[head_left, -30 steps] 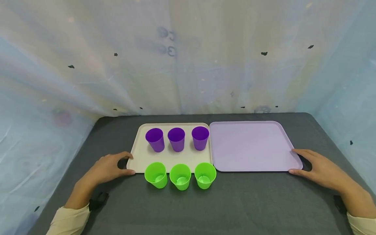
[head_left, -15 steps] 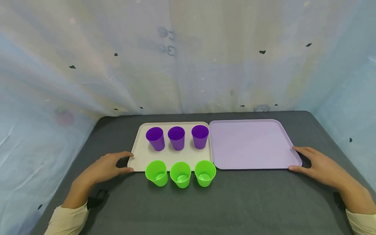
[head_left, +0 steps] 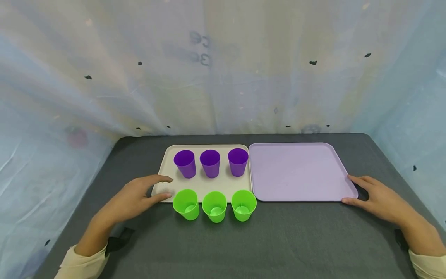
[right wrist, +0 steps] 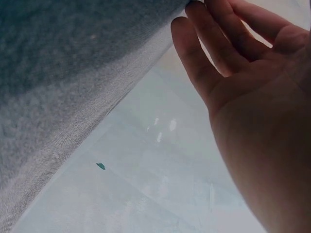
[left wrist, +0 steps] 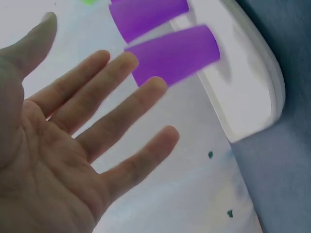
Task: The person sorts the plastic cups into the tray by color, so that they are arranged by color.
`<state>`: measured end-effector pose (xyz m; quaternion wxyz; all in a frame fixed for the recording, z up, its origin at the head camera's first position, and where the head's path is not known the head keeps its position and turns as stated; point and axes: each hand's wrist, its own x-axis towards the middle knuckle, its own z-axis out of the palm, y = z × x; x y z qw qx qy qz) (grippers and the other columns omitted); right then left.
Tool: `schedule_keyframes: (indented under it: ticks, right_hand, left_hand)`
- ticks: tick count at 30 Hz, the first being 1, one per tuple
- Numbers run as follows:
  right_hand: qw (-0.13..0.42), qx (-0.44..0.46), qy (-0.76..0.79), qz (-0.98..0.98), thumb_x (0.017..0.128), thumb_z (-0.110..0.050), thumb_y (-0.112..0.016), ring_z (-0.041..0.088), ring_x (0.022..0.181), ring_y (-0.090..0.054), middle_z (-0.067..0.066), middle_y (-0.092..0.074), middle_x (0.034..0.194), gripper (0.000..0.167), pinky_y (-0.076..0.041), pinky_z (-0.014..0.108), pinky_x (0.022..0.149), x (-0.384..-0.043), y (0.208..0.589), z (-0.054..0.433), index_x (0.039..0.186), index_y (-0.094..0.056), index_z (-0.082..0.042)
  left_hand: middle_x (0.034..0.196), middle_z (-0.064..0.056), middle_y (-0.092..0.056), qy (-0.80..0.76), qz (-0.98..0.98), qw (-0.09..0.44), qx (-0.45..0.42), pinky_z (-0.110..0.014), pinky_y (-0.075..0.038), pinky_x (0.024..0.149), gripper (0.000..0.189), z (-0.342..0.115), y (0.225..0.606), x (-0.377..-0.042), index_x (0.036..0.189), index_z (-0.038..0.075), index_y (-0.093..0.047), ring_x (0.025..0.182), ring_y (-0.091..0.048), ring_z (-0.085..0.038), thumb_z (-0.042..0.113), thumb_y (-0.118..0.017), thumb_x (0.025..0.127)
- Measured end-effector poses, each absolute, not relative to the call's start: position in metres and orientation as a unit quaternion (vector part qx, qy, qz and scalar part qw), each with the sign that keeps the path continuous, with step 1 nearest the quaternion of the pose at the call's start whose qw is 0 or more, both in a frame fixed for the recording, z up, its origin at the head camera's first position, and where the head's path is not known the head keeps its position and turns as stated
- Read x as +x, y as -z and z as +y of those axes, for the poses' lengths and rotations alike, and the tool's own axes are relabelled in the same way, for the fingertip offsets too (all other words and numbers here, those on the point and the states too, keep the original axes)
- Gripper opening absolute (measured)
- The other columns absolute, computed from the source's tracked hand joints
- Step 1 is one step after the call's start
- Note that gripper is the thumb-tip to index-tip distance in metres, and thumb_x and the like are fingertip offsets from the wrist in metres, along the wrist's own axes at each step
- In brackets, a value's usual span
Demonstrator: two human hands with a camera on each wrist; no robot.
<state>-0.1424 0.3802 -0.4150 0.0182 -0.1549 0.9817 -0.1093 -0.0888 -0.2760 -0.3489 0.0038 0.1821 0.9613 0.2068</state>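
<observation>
Three purple cups, left [head_left: 187, 170], middle [head_left: 211, 170] and right [head_left: 238, 169], stand upright in a row on a cream tray [head_left: 223, 187]. Along its front edge is a row of three green cups, left [head_left: 188, 213], middle [head_left: 215, 215] and right [head_left: 243, 213]. My left hand [head_left: 134, 199] reaches over the cream tray's left end, thumb and fingers spread and pointing at the left green cup, holding nothing. In the left wrist view its fingers overlap a purple cup [left wrist: 177, 56]. My right hand [head_left: 381, 201] touches the right end of a lavender tray [head_left: 299, 172] with relaxed fingers.
The two trays lie side by side on a dark grey table [head_left: 278, 244], the lavender one bare. A pale patterned curtain [head_left: 244, 77] hangs behind the table and along both sides.
My left hand has left the cream tray's left edge and moved right over the tray, towards the left green cup. My right hand stays at the lavender tray; trays and cups keep their places.
</observation>
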Motion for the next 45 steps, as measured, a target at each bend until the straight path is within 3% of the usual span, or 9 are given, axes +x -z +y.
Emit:
schedule_keyframes:
  ticks: [9, 17, 21, 33, 45]
  right_hand:
    - [0.012, -0.148, 0.094, 0.984, 0.080, -0.056, -0.077, 0.046, 0.106, -0.060, 0.030, -0.058, 0.123, 0.087, -0.049, 0.061, 0.079, -0.140, 0.411, 0.379, 0.138, -0.054, 0.005]
    - [0.018, -0.142, 0.091, 0.985, 0.079, -0.057, -0.077, 0.048, 0.107, -0.060, 0.031, -0.058, 0.124, 0.087, -0.049, 0.063, 0.080, -0.141, 0.411, 0.379, 0.137, -0.055, 0.005]
    - [0.013, -0.143, 0.091, 0.985, 0.079, -0.057, -0.077, 0.048, 0.107, -0.060, 0.030, -0.058, 0.124, 0.088, -0.049, 0.063, 0.080, -0.141, 0.413, 0.380, 0.138, -0.054, 0.005]
    - [0.016, -0.151, 0.092, 0.984, 0.080, -0.057, -0.077, 0.047, 0.109, -0.059, 0.030, -0.059, 0.123, 0.089, -0.048, 0.064, 0.083, -0.142, 0.414, 0.380, 0.139, -0.052, 0.006]
    - [0.008, -0.157, 0.095, 0.983, 0.079, -0.055, -0.078, 0.046, 0.107, -0.060, 0.030, -0.060, 0.120, 0.090, -0.049, 0.063, 0.082, -0.141, 0.415, 0.380, 0.138, -0.052, 0.008]
  left_hand:
    - [0.130, 0.006, -0.067, -0.212, 0.950, 0.023, 0.230, -0.046, -0.053, 0.095, 0.050, -0.266, 0.353, -0.087, 0.133, 0.024, -0.062, 0.120, -0.065, -0.022, 0.049, -0.069, 0.090]
    - [0.133, 0.012, -0.064, -0.235, 0.939, 0.049, 0.246, -0.044, -0.052, 0.099, 0.061, -0.259, 0.354, -0.084, 0.135, 0.029, -0.058, 0.124, -0.062, -0.016, 0.053, -0.074, 0.082]
    - [0.135, 0.012, -0.062, -0.252, 0.931, 0.054, 0.259, -0.044, -0.052, 0.100, 0.068, -0.256, 0.359, -0.085, 0.138, 0.027, -0.057, 0.125, -0.061, -0.017, 0.054, -0.077, 0.078]
    - [0.139, 0.000, -0.059, -0.311, 0.906, 0.097, 0.269, -0.040, -0.055, 0.096, 0.076, -0.249, 0.372, -0.089, 0.145, 0.013, -0.050, 0.123, -0.057, -0.016, 0.044, -0.079, 0.082]
    - [0.128, 0.011, -0.062, -0.329, 0.902, 0.070, 0.272, -0.031, -0.055, 0.093, 0.070, -0.251, 0.372, -0.090, 0.139, 0.020, -0.055, 0.112, -0.058, -0.003, 0.047, -0.081, 0.079]
